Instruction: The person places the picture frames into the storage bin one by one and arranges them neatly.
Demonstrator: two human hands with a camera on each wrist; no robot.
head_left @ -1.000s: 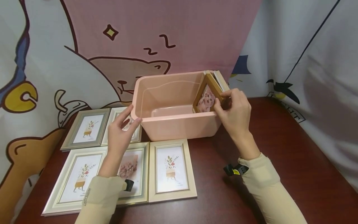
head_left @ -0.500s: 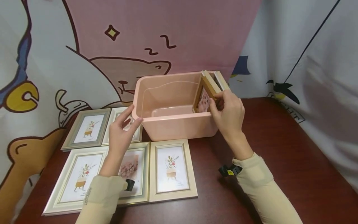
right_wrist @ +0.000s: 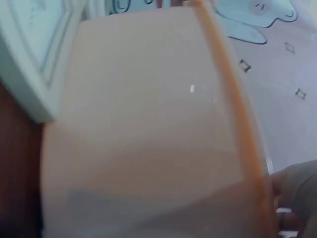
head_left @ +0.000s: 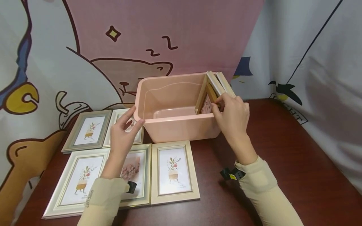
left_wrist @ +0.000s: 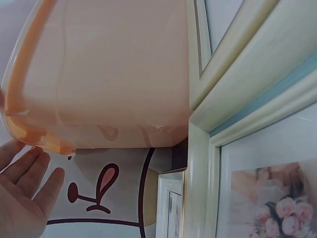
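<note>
While my left hand (head_left: 122,135), fingers apart, is touching the pink bin (head_left: 181,128), my right hand (head_left: 233,116) is pinching a brown frame (head_left: 207,105).

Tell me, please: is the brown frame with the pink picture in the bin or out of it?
In. The head view shows the brown frame inside the bin, at its right end, partly hidden by the near rim.

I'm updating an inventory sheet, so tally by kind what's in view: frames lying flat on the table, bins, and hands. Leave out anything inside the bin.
Flat frames: 5
Bin: 1
Hands: 2
Total: 8
</note>
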